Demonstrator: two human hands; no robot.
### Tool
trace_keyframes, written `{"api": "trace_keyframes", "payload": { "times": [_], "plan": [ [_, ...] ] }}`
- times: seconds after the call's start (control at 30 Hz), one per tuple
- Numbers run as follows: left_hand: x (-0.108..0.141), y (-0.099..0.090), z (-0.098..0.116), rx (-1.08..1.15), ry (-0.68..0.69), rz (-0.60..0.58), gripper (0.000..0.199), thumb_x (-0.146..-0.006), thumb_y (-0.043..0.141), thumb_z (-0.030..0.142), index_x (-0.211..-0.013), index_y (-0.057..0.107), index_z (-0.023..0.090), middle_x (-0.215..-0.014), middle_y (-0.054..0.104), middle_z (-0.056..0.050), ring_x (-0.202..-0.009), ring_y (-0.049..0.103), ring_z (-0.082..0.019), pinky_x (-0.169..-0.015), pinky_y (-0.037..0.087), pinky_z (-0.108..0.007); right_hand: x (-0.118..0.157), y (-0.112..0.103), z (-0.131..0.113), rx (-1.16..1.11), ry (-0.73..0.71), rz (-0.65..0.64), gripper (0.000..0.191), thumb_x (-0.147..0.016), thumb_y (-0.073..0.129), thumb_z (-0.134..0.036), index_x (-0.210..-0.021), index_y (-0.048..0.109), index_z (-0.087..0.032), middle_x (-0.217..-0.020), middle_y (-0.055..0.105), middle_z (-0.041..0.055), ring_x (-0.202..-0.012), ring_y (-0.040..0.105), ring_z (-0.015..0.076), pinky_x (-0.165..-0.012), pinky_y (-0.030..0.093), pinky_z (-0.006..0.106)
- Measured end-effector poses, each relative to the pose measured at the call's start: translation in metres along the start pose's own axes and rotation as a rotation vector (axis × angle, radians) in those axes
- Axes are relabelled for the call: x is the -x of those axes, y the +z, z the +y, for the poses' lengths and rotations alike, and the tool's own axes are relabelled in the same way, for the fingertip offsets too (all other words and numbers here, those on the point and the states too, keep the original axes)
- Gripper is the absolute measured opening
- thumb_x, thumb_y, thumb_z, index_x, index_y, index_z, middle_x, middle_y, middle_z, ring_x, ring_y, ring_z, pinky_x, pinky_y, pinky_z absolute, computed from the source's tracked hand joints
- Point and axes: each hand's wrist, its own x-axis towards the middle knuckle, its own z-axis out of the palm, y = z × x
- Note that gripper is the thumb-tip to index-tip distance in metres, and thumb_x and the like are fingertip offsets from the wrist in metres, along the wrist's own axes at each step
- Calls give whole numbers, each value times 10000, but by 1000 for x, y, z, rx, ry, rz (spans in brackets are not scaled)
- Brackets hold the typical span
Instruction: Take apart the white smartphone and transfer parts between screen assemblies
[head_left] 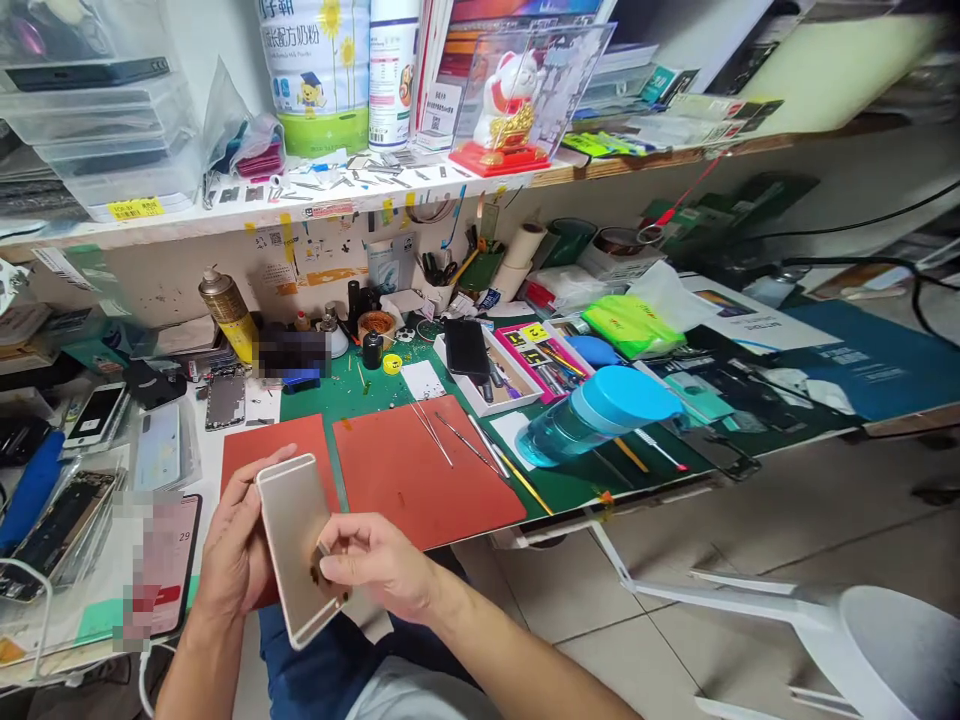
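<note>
mostly smooth, pale gold phone (291,540)

The large tin (315,100) on the shelf reads "长配方奶粉", with "Milk Powder" in small English print below; its top line is cut off. "29" shows on the screen of the lit phone (176,570) at the left. QR codes stand on a white card (439,110) on the shelf and on a wall sticker (276,238). The white can (391,75) bears a barcode. Print on the yellow label (135,208) and blue mat (870,375) is too small to read.
</note>
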Motion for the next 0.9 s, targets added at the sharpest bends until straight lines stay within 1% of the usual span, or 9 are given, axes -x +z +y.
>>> {"api": "trace_keyframes", "payload": {
  "times": [0.07,0.17,0.23,0.33,0.43,0.5,0.6,0.67,0.9],
  "plan": [
    [-3,-6,2,-217,16,88,400,-976,652,535,-1201,706,209,-1406,691,-151,-1257,680,-342,-971,623,-465,-2,4,3,119,-74,112,332,-856,817,-473,-840,634,-197,-897,585,14,-767,583,142,-714,534,264],
    [4,-7,5,-512,96,183,538,-915,735,556,-1333,679,222,-1359,710,-142,-1268,670,-336,-1037,584,-478,-8,10,16,596,-319,265,97,-975,648,-266,-904,670,-204,-980,606,52,-866,609,185,-799,565,316],
    [15,1,4,-631,153,195,678,-882,784,524,-1467,568,257,-1399,673,-144,-1257,678,-325,-1054,574,-503,-11,13,30,947,-534,286,183,-996,513,-146,-1044,684,-190,-1070,663,113,-963,653,241,-865,595,397],
    [32,14,-3,-790,250,227,687,-876,805,442,-1469,509,261,-1446,611,-157,-1280,664,-323,-1065,568,-529,-9,15,47,1159,-722,222,446,-939,440,-28,-1343,604,-119,-1189,693,203,-1105,673,311,-950,609,507],
    [45,15,-13,-857,356,217,626,-907,774,335,-1460,489,263,-1427,612,-153,-1305,655,-315,-1080,566,-539,9,14,42,1202,-714,149,564,-923,456,-6,-1472,522,-118,-1342,662,237,-1306,618,351,-1039,583,582],
    [51,10,-17,-856,452,145,697,-904,779,261,-1504,425,271,-1460,589,-164,-1338,636,-309,-1101,558,-544,27,13,25,1185,-647,132,463,-947,499,-27,-1370,609,-177,-1345,672,199,-1358,588,353,-1052,580,585],
    [58,3,-19,-836,602,12,747,-867,810,162,-1466,384,293,-1495,549,-179,-1364,619,-308,-1078,576,-541,55,15,-12,1035,-555,239,212,-999,545,-74,-1052,686,-224,-980,730,102,-998,710,269,-829,640,431],
    [61,3,-18,-853,681,-42,726,-844,820,118,-1403,393,299,-1499,532,-185,-1370,610,-313,-1055,588,-540,66,20,-34,964,-494,350,147,-1010,600,-112,-990,686,-229,-880,715,66,-833,700,223,-701,608,352],
    [68,11,-15,-926,761,-83,652,-855,767,63,-1354,413,288,-1512,500,-214,-1380,598,-335,-996,624,-525,66,43,-52,881,-480,367,261,-1023,556,-98,-1116,762,-228,-922,749,78,-804,731,197,-701,620,307]
  ]
}}
